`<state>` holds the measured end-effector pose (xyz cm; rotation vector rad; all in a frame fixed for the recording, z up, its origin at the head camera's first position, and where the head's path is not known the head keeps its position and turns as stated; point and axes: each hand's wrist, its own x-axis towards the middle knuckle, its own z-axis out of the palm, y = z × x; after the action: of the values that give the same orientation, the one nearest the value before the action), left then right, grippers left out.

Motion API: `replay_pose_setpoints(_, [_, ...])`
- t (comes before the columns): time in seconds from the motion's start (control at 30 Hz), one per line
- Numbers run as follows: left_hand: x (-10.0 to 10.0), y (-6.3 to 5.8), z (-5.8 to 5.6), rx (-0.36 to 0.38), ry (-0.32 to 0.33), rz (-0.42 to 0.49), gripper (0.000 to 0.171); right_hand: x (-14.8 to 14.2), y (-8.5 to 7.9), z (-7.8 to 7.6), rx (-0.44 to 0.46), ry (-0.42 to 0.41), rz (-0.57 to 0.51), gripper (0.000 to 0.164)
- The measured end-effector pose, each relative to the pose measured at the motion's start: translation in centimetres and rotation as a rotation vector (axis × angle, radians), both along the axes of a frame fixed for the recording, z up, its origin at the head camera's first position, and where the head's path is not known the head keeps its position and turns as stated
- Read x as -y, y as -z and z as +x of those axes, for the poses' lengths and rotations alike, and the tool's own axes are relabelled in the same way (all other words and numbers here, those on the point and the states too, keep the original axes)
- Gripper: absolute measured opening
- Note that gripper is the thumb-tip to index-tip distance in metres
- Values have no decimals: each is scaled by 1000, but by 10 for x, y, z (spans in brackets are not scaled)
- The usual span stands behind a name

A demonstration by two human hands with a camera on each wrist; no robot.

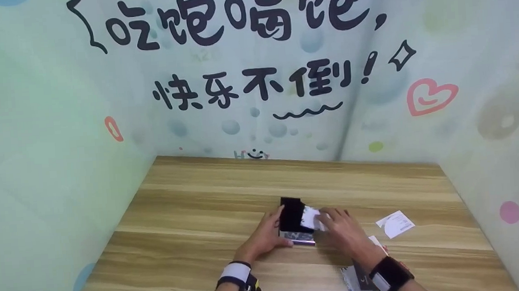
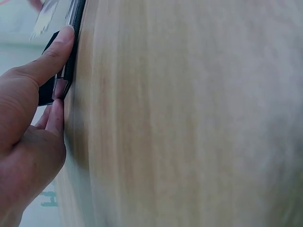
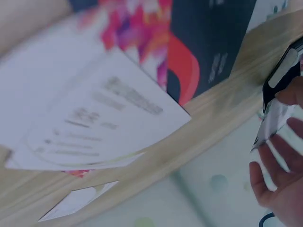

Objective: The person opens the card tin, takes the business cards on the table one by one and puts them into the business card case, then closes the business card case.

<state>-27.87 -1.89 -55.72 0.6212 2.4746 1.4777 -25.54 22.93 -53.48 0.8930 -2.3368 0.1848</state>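
Observation:
A black card holder point(image 1: 291, 216) lies on the wooden table, a shiny printed strip showing along its near edge. My left hand point(image 1: 266, 236) grips its left side; in the left wrist view the thumb of that left hand point(image 2: 28, 118) presses the holder's edge point(image 2: 75, 47) from above, fingers against the end. On the holder's right side, my right hand point(image 1: 344, 231) pinches a small white card point(image 1: 309, 216) that overlaps the black cover. The right wrist view has this card point(image 3: 273, 123) between thumb and fingers of the right hand point(image 3: 284, 179), close against the holder point(image 3: 279, 71).
One white card point(image 1: 396, 224) lies apart at the right. Under my right forearm are several loose cards, among them a patterned white one point(image 1: 352, 283) and a dark one point(image 1: 363, 275). Printed fabric walls point(image 1: 258, 132) enclose the table point(image 1: 190, 205) at the back and sides.

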Motion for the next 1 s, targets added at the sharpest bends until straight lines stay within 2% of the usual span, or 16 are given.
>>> replay_pose_setpoints(0.2, [1,-2,0,0,3,11,104,16,-6,-10,56,-71,54,44])
replay_pose_setpoints(0.4, [0,-1,1,18,4,9,104,30,-9,-10,147,-70,76,47])
replay_pose_setpoints(0.67, [1,1,2,-8,7,0,106,39,-8,-13,243,-80,64,45])
replay_pose_setpoints(0.8, [1,1,3,-15,0,-31,106,41,-6,-14,271,-74,82,44])
replay_pose_setpoints(1.0, [0,-2,3,2,-12,-27,106,49,-6,-15,306,-43,94,41])
